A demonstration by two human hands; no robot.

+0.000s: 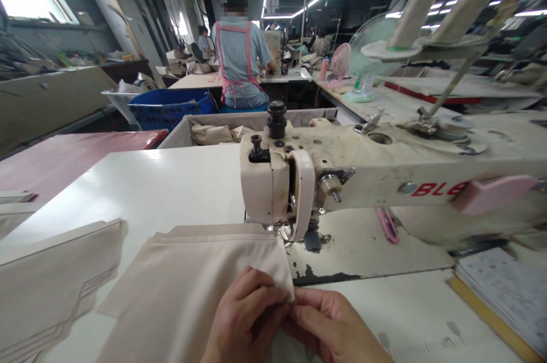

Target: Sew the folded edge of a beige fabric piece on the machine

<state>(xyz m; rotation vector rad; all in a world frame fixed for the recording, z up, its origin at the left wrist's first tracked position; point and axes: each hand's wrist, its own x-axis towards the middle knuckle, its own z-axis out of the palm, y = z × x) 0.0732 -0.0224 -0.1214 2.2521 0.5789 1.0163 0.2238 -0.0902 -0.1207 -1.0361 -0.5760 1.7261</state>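
A folded piece of beige fabric (192, 277) lies on the white table (162, 186) in front of a cream sewing machine (342, 172). My left hand (245, 320) rests on the fabric's near right corner with fingers curled, pinching its edge. My right hand (331, 326) meets it from the right, fingertips closed on the same corner. The corner sits just in front of the machine's needle area (284, 232).
A stack of cut beige pieces (51, 277) lies at the left. Pink snips (388, 225) lie on the machine bed, papers (508, 289) at the right. Thread cones (416, 7) stand behind the machine. A person in a pink apron (239, 47) works ahead, beside a blue bin (171, 106).
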